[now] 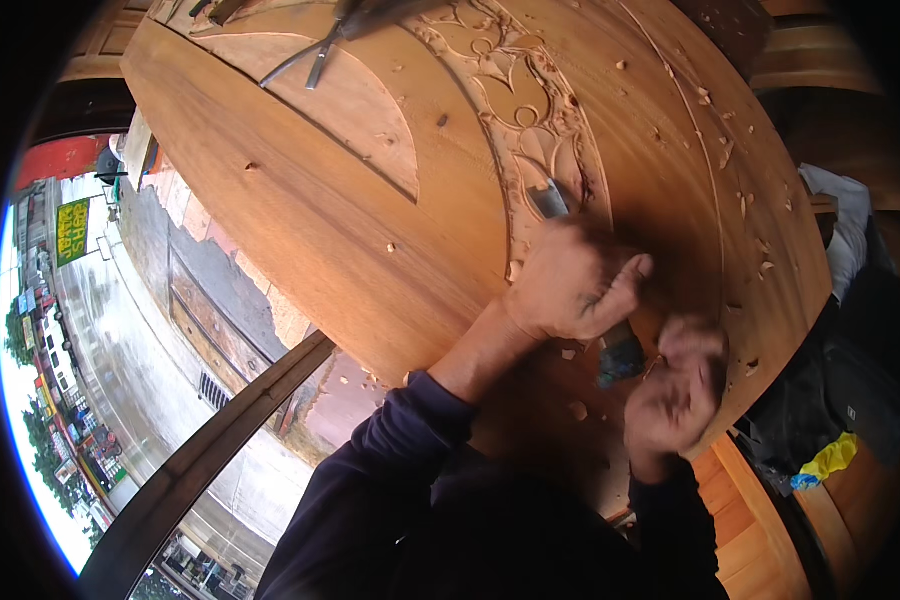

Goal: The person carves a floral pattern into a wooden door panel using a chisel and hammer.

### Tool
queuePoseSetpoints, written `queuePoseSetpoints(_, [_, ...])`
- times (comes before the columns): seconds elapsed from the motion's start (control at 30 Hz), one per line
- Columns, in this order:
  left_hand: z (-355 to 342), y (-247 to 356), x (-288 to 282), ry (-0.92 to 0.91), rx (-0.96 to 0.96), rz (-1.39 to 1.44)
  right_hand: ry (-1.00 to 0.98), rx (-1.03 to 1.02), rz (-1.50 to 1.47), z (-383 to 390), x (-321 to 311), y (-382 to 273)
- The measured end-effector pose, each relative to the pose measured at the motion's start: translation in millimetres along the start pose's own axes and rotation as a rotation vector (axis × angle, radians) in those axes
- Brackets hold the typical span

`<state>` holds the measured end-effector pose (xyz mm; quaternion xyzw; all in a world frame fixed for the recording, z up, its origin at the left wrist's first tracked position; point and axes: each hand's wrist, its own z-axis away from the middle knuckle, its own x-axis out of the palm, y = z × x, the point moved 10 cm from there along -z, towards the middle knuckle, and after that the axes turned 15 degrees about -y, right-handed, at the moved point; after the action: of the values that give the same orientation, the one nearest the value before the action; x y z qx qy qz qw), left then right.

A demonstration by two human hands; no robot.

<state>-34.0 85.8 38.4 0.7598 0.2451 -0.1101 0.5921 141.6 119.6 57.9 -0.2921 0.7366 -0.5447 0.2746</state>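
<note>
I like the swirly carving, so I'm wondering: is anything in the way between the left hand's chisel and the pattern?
Nothing visible is in the way. The left hand grips the chisel, and its metal blade lies over the carved pattern. Other metal tools lie farther up the panel, off to the left.

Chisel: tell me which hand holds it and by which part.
The left hand grips the chisel around its middle, between the metal blade and the bluish-green end. Whether the right hand holds anything is too blurred to tell.
</note>
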Motion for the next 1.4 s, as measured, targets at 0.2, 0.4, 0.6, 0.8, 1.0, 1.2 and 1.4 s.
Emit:
queuePoseSetpoints(0.2, [-4.2, 6.4, -9.6, 0.038, -0.005, 0.030, 0.227, -0.019, 0.141, -28.2, 16.1, 12.5])
queuePoseSetpoints(0.4, [-8.9, 3.7, -14.2, 0.087, -0.054, -0.043, 0.003, -0.079, -0.277, -22.8, -12.7, 8.6])
queuePoseSetpoints(0.6, [-11.9, 3.7, -20.3, 0.104, -0.075, -0.080, 0.102, 0.026, -0.056, -45.0, -0.7, 23.8])
queuePoseSetpoints(0.8, [-14.8, -1.6, -22.6, 0.127, -0.080, -0.084, 0.129, -0.026, 0.094, -46.4, 3.9, 26.5])
queuePoseSetpoints(1.0, [-2.1, 5.6, -23.6, 0.135, -0.035, -0.190, -0.102, 0.377, 0.084, -30.4, 8.4, 18.8])
queuePoseSetpoints(1.2, [38.4, 66.8, -13.9, 0.270, 0.019, -0.069, -0.236, 0.278, -0.069, 14.7, 8.1, -20.0])
queuePoseSetpoints(1.4, [34.7, 62.9, 15.1, 0.408, -0.167, 0.123, -0.081, 0.246, -0.126, -46.9, -5.4, 4.2])
